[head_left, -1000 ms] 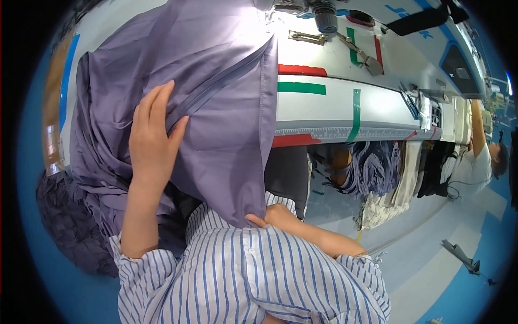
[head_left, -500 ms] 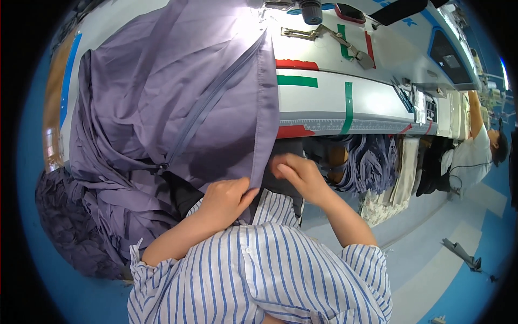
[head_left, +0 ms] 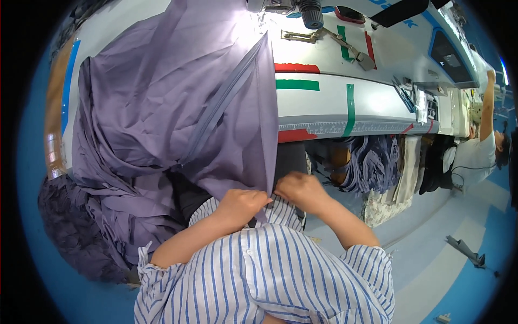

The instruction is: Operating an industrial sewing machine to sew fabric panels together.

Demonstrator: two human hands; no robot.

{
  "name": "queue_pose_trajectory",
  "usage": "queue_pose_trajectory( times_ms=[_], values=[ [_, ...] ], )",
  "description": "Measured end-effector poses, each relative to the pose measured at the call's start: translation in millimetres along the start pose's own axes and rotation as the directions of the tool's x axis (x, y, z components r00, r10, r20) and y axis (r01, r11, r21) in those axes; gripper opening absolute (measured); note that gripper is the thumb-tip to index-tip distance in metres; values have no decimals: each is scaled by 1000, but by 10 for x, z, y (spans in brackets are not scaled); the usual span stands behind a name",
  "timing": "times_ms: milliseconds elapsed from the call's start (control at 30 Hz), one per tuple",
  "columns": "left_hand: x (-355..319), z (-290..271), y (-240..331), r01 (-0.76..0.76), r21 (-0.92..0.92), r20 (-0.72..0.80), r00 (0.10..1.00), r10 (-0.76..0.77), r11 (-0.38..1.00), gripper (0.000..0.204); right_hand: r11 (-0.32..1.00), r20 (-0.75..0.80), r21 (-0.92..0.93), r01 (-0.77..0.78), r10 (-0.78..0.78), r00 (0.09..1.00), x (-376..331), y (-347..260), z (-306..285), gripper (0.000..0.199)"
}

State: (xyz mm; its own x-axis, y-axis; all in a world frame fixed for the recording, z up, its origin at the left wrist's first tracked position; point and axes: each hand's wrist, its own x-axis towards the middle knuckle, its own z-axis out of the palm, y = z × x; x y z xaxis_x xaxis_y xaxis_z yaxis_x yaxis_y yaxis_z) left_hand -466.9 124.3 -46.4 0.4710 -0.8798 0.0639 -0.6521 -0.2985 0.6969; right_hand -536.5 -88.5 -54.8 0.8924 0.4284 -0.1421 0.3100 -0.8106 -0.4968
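Purple fabric [head_left: 178, 108] covers the desk's [head_left: 324, 102] left half and spills over its near edge; the right half lies bare. Left hand [head_left: 241, 206] and right hand [head_left: 298, 189] each pinch its hanging hem, knuckles close together.

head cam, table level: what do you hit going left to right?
Wooden strip at the table's left edge → purple fabric → red tape strip → vertical green tape strip → white sewing machine → another person in a white top.
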Motion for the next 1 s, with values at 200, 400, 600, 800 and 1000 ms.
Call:
queue_pose_trajectory(
  times_ms=[200,400,600,800,1000],
  values=[
    [105,-137,55,-8,-68,99,995,15,998,19,964,-623,-237,121,-247,742,444,38,-481,30],
    [298,-1025,-74,67,-329,-309,935,-174,942,36,948,-633,-202,248,-319,705,615,-52,-389,20],
    [586,-1295,-690,280,19,-432,868,-244,960,23,970,-671,-151,193,-244,700,575,-53,-288,21],
    [372,-1101,210,-20,306,-258,961,103,952,22,971,-762,-114,210,-221,609,583,-60,-122,15],
    [430,-624,277,-109,311,49,994,99,944,10,955,-687,-149,255,-285,668,523,46,-218,2]
  ],
)
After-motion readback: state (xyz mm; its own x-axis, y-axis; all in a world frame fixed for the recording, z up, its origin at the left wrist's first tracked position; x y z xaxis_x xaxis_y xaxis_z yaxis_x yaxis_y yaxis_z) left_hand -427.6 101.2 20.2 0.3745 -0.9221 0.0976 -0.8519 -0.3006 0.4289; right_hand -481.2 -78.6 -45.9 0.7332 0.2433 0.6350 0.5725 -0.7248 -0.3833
